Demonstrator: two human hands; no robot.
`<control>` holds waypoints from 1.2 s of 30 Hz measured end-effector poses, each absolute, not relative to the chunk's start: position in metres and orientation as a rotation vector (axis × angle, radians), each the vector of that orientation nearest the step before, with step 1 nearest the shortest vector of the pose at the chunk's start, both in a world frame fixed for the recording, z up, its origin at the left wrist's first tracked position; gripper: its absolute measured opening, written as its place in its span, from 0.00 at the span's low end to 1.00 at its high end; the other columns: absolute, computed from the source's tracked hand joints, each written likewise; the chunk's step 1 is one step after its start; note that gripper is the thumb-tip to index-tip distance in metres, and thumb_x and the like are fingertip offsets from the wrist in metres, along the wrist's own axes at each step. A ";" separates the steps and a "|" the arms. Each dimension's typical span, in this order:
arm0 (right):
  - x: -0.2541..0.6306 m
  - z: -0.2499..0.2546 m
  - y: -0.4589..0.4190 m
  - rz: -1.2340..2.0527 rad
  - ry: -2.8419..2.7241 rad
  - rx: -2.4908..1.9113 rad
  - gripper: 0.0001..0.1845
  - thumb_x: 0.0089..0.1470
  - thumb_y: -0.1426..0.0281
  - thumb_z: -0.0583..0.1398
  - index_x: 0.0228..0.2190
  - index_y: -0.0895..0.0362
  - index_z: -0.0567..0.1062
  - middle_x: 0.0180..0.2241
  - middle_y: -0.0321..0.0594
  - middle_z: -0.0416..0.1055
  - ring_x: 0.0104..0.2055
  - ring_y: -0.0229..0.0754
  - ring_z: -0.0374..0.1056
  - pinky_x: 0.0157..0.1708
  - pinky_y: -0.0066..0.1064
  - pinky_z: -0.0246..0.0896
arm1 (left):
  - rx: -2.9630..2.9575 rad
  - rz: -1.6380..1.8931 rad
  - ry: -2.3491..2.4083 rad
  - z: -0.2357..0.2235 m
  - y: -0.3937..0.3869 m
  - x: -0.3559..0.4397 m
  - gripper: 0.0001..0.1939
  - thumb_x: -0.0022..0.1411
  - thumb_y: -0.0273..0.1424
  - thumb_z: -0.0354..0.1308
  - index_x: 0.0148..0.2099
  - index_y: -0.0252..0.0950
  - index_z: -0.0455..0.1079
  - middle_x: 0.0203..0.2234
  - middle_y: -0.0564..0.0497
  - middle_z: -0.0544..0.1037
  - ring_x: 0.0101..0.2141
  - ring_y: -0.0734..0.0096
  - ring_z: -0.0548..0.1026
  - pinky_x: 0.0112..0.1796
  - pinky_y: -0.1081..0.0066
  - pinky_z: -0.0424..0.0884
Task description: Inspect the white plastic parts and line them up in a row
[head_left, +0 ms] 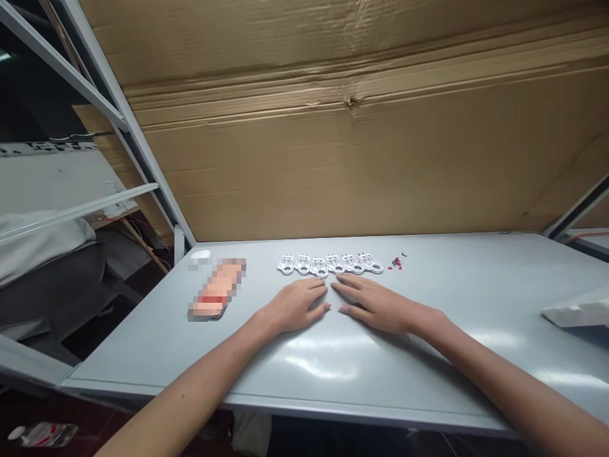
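My left hand (297,306) and my right hand (375,306) lie flat on the grey table (304,374), holding nothing, with their fingertips close together. Just beyond the fingertips stands a row of several white perforated plastic pieces (330,264), each with a ring at its near end. The fingers appear not to touch them. Small red bits and a small dark piece (396,261) lie past the right end of the row. To the left of my left hand lies a pixelated, flesh-toned object with a red band (217,289).
A small white rounded object, perhaps a mouse (201,254), sits at the far left of the table. White foam packing (578,309) lies at the right edge. Corrugated cardboard (333,139) rises behind the table, and a metal frame (114,108) stands at the left. A seated person's grey-clothed body (42,273) is at the left.
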State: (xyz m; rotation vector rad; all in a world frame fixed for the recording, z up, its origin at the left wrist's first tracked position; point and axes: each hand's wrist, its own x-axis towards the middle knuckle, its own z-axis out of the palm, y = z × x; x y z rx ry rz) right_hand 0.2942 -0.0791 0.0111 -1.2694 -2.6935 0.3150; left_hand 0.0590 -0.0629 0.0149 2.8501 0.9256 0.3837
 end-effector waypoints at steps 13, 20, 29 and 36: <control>0.294 0.010 -0.080 0.358 -2.753 -1.312 0.42 0.64 0.45 0.41 0.67 0.60 0.55 0.69 0.52 0.47 0.71 0.58 0.43 0.66 0.54 0.44 | 2.839 0.298 0.942 0.020 -0.065 0.059 0.10 0.69 0.34 0.52 0.48 0.35 0.69 0.45 0.42 0.75 0.46 0.57 0.74 0.47 0.64 0.70; 0.296 0.010 -0.079 0.360 -2.741 -1.315 0.41 0.63 0.44 0.43 0.67 0.57 0.56 0.69 0.49 0.50 0.70 0.58 0.46 0.66 0.51 0.46 | 2.831 0.318 0.929 0.020 -0.066 0.058 0.10 0.70 0.36 0.51 0.46 0.36 0.69 0.42 0.44 0.75 0.43 0.58 0.74 0.44 0.65 0.70; 0.296 0.014 -0.079 0.361 -2.747 -1.313 0.42 0.64 0.45 0.44 0.66 0.60 0.58 0.69 0.52 0.51 0.69 0.58 0.48 0.66 0.50 0.47 | 2.829 0.322 0.931 0.022 -0.066 0.058 0.12 0.70 0.37 0.50 0.47 0.36 0.70 0.43 0.43 0.76 0.44 0.58 0.75 0.45 0.64 0.70; 0.296 0.016 -0.079 0.352 -2.729 -1.271 0.38 0.64 0.46 0.46 0.64 0.57 0.63 0.67 0.51 0.56 0.67 0.60 0.52 0.64 0.52 0.50 | 2.831 0.377 0.908 0.021 -0.063 0.056 0.11 0.71 0.34 0.49 0.46 0.36 0.72 0.41 0.45 0.78 0.42 0.60 0.76 0.45 0.64 0.71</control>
